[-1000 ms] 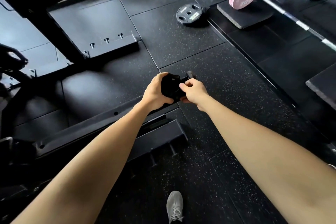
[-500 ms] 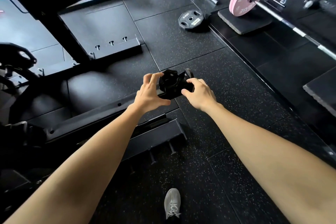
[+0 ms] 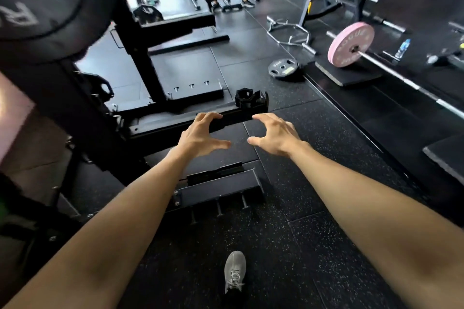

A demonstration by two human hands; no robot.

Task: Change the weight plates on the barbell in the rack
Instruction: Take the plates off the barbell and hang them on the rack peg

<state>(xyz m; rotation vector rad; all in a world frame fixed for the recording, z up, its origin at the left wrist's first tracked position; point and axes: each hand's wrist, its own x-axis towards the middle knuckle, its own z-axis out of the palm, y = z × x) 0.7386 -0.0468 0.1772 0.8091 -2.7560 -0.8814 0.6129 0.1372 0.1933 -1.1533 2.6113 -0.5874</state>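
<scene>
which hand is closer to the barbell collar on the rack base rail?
Left, narrowly. Left hand sits below the barbell collar, slightly left; right hand is below and right. Neither touches it.

open air is seen between the left hand (image 3: 200, 137) and right hand (image 3: 272, 137) — nothing is held there. just beyond the fingertips the way is blocked by the rack's base rail (image 3: 226, 120), on whose end a black barbell collar (image 3: 244, 98) is set. up left, a large black bumper plate (image 3: 42, 7) crowds the space — bare rubber floor (image 3: 326, 158) is left free to the right.
</scene>
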